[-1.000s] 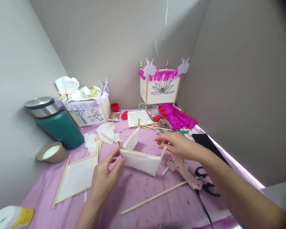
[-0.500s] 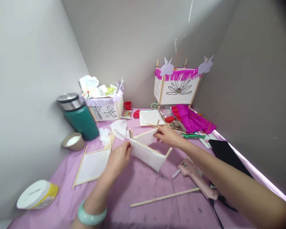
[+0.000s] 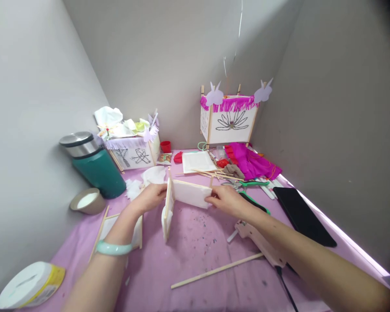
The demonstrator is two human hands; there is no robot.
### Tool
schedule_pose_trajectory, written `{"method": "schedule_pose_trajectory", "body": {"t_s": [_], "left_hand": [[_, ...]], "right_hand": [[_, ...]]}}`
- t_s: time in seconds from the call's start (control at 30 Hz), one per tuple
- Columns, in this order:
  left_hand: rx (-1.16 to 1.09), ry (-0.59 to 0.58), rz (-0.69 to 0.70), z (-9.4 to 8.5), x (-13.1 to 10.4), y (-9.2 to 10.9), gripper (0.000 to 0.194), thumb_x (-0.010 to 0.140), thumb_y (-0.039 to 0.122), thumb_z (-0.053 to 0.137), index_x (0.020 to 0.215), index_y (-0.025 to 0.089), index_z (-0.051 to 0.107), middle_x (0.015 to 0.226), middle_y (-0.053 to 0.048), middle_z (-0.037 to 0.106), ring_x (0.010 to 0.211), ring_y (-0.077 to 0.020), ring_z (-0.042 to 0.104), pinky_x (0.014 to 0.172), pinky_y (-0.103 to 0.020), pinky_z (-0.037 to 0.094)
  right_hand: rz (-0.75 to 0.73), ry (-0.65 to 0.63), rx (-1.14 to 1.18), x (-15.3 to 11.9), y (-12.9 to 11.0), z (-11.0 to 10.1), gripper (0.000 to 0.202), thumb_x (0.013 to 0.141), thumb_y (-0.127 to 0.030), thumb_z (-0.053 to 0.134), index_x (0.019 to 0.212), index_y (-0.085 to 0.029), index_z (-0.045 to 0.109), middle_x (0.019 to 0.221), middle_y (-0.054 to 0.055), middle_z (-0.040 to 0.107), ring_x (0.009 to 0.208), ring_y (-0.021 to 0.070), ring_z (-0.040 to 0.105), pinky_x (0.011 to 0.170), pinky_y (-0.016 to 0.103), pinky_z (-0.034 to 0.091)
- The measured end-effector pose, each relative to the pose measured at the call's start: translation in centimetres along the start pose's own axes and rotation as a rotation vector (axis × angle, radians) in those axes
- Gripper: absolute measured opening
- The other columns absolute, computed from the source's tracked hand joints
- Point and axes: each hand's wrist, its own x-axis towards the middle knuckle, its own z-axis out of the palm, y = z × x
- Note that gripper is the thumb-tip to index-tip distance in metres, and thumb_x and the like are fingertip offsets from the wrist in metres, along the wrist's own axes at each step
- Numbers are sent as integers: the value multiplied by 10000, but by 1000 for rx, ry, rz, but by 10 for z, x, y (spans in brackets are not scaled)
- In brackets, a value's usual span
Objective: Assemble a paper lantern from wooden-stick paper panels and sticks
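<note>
Between my hands stands a paper-covered wooden stick frame, two white panels joined at a corner in an L shape. My left hand is closed on the panel at the corner side, its fingertips partly hidden behind it. At the far end of the other panel, my right hand pinches the edge beside an upright stick. Under my left forearm lies a flat framed paper panel. A pink glue gun rests below my right forearm, and a loose wooden stick lies in front.
A green bottle, a beige bowl and a white-lidded tub stand at left. Two decorated paper lanterns, one with a purple fringe and one with a magenta fringe, are at the back. A black phone lies at right.
The frame has turned in my hands: one panel now points toward me and the other spans to my right hand. My left hand has moved up and left; the view has shifted slightly right.
</note>
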Motion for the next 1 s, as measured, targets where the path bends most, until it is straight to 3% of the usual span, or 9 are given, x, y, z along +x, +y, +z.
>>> {"method": "schedule_pose_trajectory", "body": {"t_s": [0.1, 0.17, 0.27, 0.33, 0.43, 0.57, 0.8, 0.9, 1.0], "left_hand": [[44, 97, -110, 5, -32, 3, 446, 817, 202, 355, 1202, 150, 574, 1158, -112, 651, 1014, -252, 604, 853, -347, 434], [53, 133, -294, 13, -63, 9, 511, 798, 150, 341, 1280, 171, 507, 1144, -98, 650, 976, -218, 622, 822, -322, 443], [-17, 54, -315, 35, -103, 27, 501, 787, 235, 466, 1287, 205, 467, 1074, -64, 656, 852, -187, 629, 751, -292, 457], [-40, 40, -336, 52, -115, 42, 359, 785, 334, 531, 1113, 190, 551, 946, -53, 672, 742, -180, 624, 668, -278, 447], [87, 166, -414, 69, -112, 57, 198, 861, 288, 422, 868, 179, 587, 776, -62, 675, 681, -189, 623, 615, -272, 394], [230, 289, -475, 66, -94, 54, 265, 891, 278, 395, 761, 175, 602, 716, -89, 688, 681, -205, 644, 597, -272, 350], [110, 307, -484, 68, -86, 39, 209, 849, 247, 453, 866, 194, 654, 754, -59, 712, 707, -192, 657, 613, -255, 384], [-3, 332, -436, 70, -97, 36, 263, 817, 233, 491, 1038, 209, 633, 808, -30, 708, 724, -176, 653, 655, -256, 433], [39, 442, -436, 62, -118, 25, 356, 843, 288, 469, 1165, 189, 585, 920, -54, 697, 778, -184, 649, 720, -288, 471]], "right_hand": [[-5, -3, 16, -1, 3, 2, 145, 779, -266, 552, 793, -173, 662, 746, 47, 706, 683, 167, 614, 614, 232, 380], [-12, -13, 22, -2, 3, 2, 147, 780, -253, 543, 792, -172, 665, 764, 47, 708, 687, 165, 611, 618, 229, 383], [-39, -42, 6, -5, 1, 2, 154, 777, -224, 529, 780, -165, 672, 773, 52, 709, 691, 164, 611, 613, 226, 381], [-37, -44, -28, -5, -2, 3, 173, 784, -227, 523, 764, -158, 680, 774, 64, 711, 691, 170, 614, 608, 230, 376], [-13, -36, -58, -2, -4, 4, 226, 817, -254, 504, 746, -149, 691, 761, 79, 712, 683, 175, 618, 606, 236, 376], [9, -39, -60, 9, -2, 5, 246, 835, -275, 488, 792, -156, 700, 717, 59, 710, 662, 165, 623, 606, 226, 386], [32, -78, -90, 11, 2, 9, 196, 780, -252, 537, 850, -169, 700, 807, 52, 727, 729, 176, 643, 615, 223, 394], [24, -96, -139, -2, 0, 3, 249, 775, -278, 555, 954, -176, 694, 895, 69, 728, 799, 200, 652, 653, 237, 413], [55, -74, -275, -24, -2, -7, 319, 813, -322, 524, 1049, -176, 681, 946, 96, 722, 855, 239, 655, 684, 277, 429]]}}
